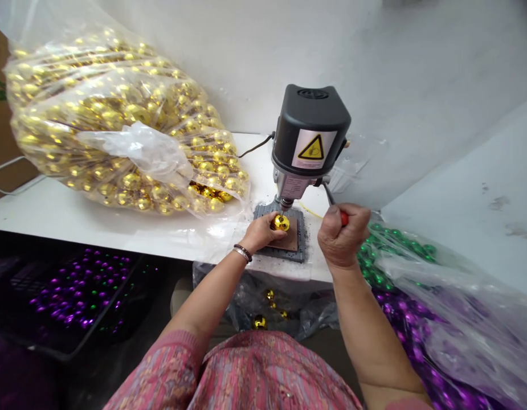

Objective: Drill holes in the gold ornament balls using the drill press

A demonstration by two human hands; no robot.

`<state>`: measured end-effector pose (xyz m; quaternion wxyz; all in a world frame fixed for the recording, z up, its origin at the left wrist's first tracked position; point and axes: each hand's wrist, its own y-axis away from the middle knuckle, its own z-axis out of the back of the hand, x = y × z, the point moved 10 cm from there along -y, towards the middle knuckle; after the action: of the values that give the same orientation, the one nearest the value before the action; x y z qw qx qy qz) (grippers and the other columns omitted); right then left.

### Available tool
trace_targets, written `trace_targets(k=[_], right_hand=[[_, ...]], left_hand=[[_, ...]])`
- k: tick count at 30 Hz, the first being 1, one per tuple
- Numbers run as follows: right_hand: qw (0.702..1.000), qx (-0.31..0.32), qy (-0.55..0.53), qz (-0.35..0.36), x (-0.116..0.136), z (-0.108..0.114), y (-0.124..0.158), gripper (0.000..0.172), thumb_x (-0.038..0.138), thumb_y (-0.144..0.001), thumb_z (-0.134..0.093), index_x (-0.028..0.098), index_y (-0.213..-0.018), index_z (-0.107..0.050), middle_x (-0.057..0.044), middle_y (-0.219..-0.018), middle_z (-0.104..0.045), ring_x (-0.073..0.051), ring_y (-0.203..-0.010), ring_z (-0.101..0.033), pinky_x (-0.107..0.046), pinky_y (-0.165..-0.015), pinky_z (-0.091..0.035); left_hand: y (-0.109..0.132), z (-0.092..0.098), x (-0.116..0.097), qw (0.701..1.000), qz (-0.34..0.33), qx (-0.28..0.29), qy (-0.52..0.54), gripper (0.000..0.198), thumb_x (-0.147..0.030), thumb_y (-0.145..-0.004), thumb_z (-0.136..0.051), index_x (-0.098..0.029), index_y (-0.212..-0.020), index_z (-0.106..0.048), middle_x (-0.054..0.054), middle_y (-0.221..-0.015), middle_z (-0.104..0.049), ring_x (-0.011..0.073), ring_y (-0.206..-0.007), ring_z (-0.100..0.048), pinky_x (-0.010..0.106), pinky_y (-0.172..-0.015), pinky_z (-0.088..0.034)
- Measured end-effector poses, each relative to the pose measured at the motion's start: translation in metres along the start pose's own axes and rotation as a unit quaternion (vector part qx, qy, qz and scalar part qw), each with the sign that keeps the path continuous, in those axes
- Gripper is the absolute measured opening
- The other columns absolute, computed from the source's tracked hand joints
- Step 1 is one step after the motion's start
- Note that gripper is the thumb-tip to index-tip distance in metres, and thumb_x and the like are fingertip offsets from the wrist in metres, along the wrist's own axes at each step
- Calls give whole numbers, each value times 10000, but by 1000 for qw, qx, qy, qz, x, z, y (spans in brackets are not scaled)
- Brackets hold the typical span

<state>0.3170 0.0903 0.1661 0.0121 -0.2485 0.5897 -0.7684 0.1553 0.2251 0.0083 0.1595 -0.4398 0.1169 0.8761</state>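
My left hand (261, 233) holds a shiny gold ball (281, 222) against a brown pad (291, 242), directly under the chuck of a black-headed bench drill (310, 131). The ball touches or nearly touches the drill tip; the contact point is too small to tell. The pad lies on the drill's grey base plate (263, 234). My right hand (342, 236) is closed around the red-tipped feed lever (344, 218) on the drill's right side, and its fingers hide most of the red grip.
A large clear plastic bag of gold balls (118, 125) fills the left of the white table (75, 219). Below it sits a dark crate of purple and green beads (79, 290). A dark bag holding gold balls (246, 302) lies near my lap, and a clear bag of green and purple beads (434, 307) lies right.
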Motion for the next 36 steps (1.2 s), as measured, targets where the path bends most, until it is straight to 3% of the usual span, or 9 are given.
trace_targets(k=[5, 13, 16, 20, 22, 25, 28, 32, 36], right_hand=[[1000, -16, -9, 8, 4, 0, -2, 103, 318, -880, -481, 233, -825, -465, 2, -675, -503, -139, -598, -507, -293, -592, -431], [991, 35, -37, -120, 0, -12, -89, 275, 386, -930, -470, 213, -724, -413, 47, -639, -413, -80, -608, -382, -246, -621, -352], [988, 45, -48, -139, -1, -15, -98, 269, 340, -932, -487, 206, -717, -396, 67, -621, -396, -68, -598, -364, -237, -633, -334], [987, 52, -32, -150, -3, -15, -95, 243, 259, -925, -499, 213, -720, -376, 71, -622, -393, -76, -593, -369, -245, -641, -331], [987, 49, -19, -150, -3, -14, -95, 233, 228, -900, -509, 213, -708, -379, 64, -621, -409, -83, -599, -380, -250, -639, -316], [988, 42, -7, -151, -2, -13, -97, 246, 194, -875, -516, 215, -685, -361, 61, -611, -410, -81, -592, -376, -254, -631, -293], [987, 42, -3, -158, -1, -12, -98, 262, 173, -863, -522, 218, -674, -346, 65, -603, -393, -75, -580, -363, -257, -625, -285], [984, 52, -3, -171, 0, -12, -97, 251, 171, -851, -538, 219, -680, -362, 68, -594, -387, -75, -563, -355, -259, -608, -280], [985, 53, -17, -162, 1, -12, -95, 246, 202, -863, -542, 220, -700, -359, 67, -614, -394, -73, -571, -368, -254, -607, -291]], left_hand=[[1, 1, -2, 1000, -5, -5, -10, 639, -359, -704, -859, -241, -1308, -689, 39, -1078, -767, 243, -996, -703, 316, -901, -524], [16, 2, -4, 999, -18, 2, 49, 691, -248, -717, -820, -174, -1374, -622, 61, -1146, -750, 226, -1017, -698, 313, -914, -537], [42, 5, -7, 996, -48, 41, 58, 693, -239, -712, -819, -173, -1373, -621, 57, -1178, -749, 218, -1045, -698, 301, -933, -538], [81, 7, -5, 983, -92, 156, 25, 781, -322, -641, -903, -209, -1370, -645, 65, -1217, -755, 232, -1027, -708, 314, -914, -553], [80, 28, 4, 988, -89, 125, -14, 695, -370, -705, -874, -215, -1349, -666, 78, -1218, -757, 219, -967, -712, 312, -876, -564], [53, 98, 18, 987, -53, -85, -122, 334, -285, -926, -644, -173, -1229, -731, 122, -1196, -759, 227, -1010, -703, 348, -952, -548], [22, 157, 28, 943, 6, -228, -243, 353, -102, -951, -455, -111, -1147, -749, 192, -1226, -727, 276, -1179, -661, 394, -1043, -506], [-13, 177, 58, 916, 134, -161, -342, 329, -239, -942, -533, -81, -1156, -726, 249, -1220, -708, 360, -1166, -672, 438, -966, -528], [-10, 169, 81, 898, 210, -118, -367, 464, -351, -846, -681, -90, -1230, -664, 265, -1242, -693, 401, -1145, -677, 455, -932, -523]])
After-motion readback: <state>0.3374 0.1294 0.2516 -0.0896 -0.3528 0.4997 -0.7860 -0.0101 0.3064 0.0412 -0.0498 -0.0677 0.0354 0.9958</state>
